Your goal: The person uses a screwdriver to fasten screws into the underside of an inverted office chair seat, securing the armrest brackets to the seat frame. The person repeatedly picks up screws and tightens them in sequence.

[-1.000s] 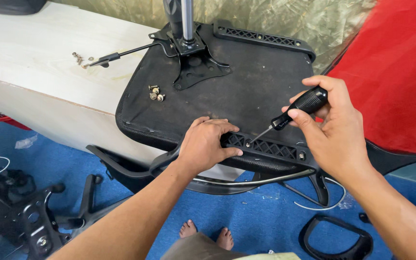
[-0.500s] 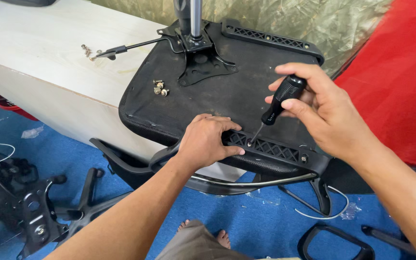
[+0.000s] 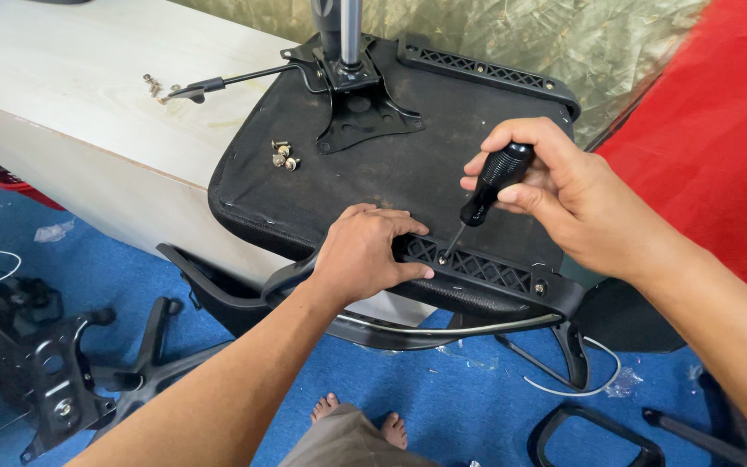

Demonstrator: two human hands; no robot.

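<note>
An upturned black office chair seat (image 3: 408,173) lies on a pale wooden table (image 3: 71,95). My right hand (image 3: 564,195) grips a black-handled screwdriver (image 3: 490,186), its tip set on a screw in the black lattice bracket (image 3: 477,264) at the seat's near edge. My left hand (image 3: 365,251) presses down on the left end of that bracket and the armrest below it. A metal tilt mechanism with a gas cylinder (image 3: 347,60) stands at the seat's far side. Loose bolts (image 3: 283,156) rest on the seat.
More bolts (image 3: 153,84) and a lever rod (image 3: 226,80) lie on the table. A black chair base (image 3: 144,355) and other chair parts sit on the blue floor at left. A red sheet (image 3: 719,147) hangs at right. My bare feet (image 3: 356,415) show below.
My right hand has swung the screwdriver from a slanted hold to a steeper one, and its tip now rests on the bracket screw. My left hand stays on the bracket.
</note>
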